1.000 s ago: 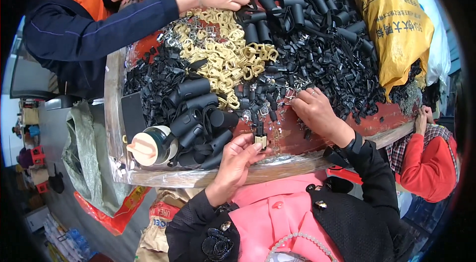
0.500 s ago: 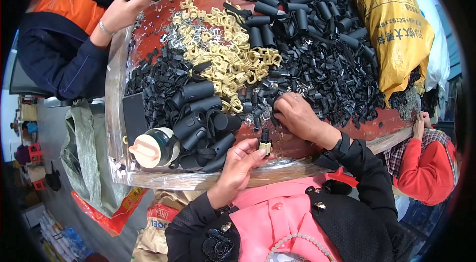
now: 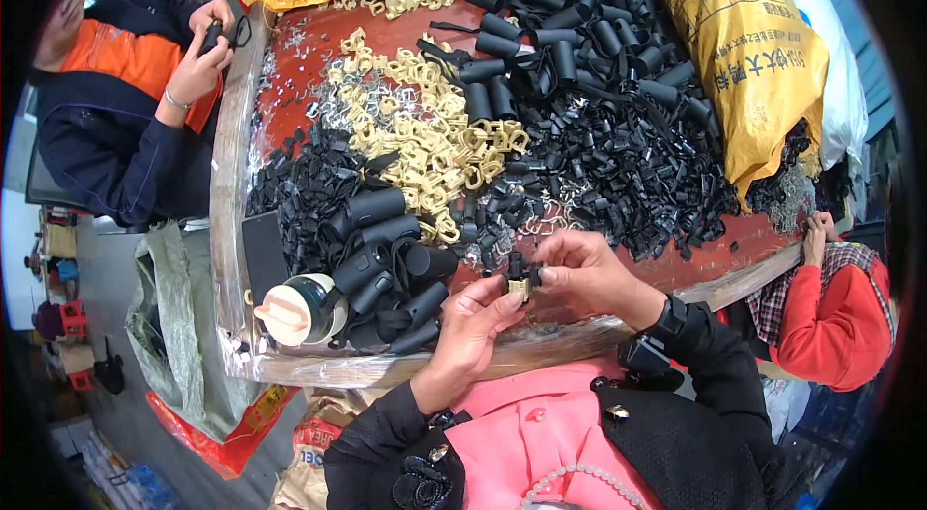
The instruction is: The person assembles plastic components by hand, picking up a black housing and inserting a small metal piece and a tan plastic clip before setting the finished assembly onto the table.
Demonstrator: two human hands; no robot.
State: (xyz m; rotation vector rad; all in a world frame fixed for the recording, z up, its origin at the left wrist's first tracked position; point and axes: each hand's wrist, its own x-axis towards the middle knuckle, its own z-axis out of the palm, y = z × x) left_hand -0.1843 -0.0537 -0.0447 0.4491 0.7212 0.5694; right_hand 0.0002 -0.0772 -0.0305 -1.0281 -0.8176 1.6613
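Near the table's front edge, my left hand (image 3: 471, 328) pinches a small beige-and-black plastic fitting (image 3: 519, 289) upright between thumb and fingers. Close against it, my right hand (image 3: 596, 280) has its thumb and forefinger together on a small black piece (image 3: 536, 274), partly hidden by the fingers. Just beyond my hands lie loose bent metal wire clips (image 3: 550, 218). A heap of small black plastic parts (image 3: 642, 177) spreads to the far right, and a heap of beige plastic loops (image 3: 435, 157) covers the middle.
A jar with a pink lid (image 3: 285, 314) stands at the near left corner, beside black cylinders with straps (image 3: 365, 269) and a dark flat slab (image 3: 265, 244). More black cylinders (image 3: 570, 37) and a yellow sack (image 3: 772, 66) fill the far right. Other people's hands (image 3: 198, 75) work at left.
My right hand has left the small parts heap and come toward me to the fitting, now with a black piece. The person at left has lifted a black object.
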